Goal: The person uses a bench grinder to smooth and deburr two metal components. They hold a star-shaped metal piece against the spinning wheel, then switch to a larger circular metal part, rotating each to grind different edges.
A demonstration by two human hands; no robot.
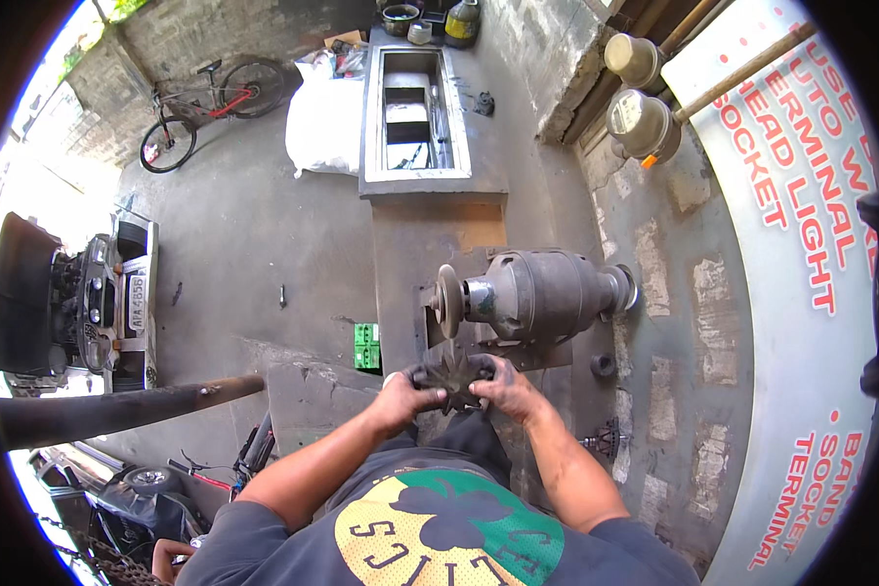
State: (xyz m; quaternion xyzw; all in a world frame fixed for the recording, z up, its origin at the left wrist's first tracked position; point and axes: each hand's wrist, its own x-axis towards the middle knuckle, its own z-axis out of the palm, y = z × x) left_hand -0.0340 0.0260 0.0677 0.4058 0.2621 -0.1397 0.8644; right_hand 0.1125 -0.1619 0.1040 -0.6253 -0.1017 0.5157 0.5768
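Both my hands hold a dark, star-shaped metal rotor [453, 379] with pointed claws, in front of my body. My left hand [406, 400] grips its left side, with the thumb lying over the front. On the opposite side my right hand [508, 393] is closed round the edge, its thumb near the lower claws. Fingers behind the rotor are partly hidden. Just beyond it stands a bench grinder, its large grey motor [547, 293] lying sideways and its round wheel [448, 301] at the left end. The rotor sits just below the wheel; whether they touch I cannot tell.
A green-topped battery [366, 346] stands on the floor left of the grinder stand. Farther off are a metal-framed box [371, 117], a white sack [322, 122] and a bicycle [210, 103]. A dark pole [137, 414] juts in from the left; a vehicle [98, 303] has its hood raised.
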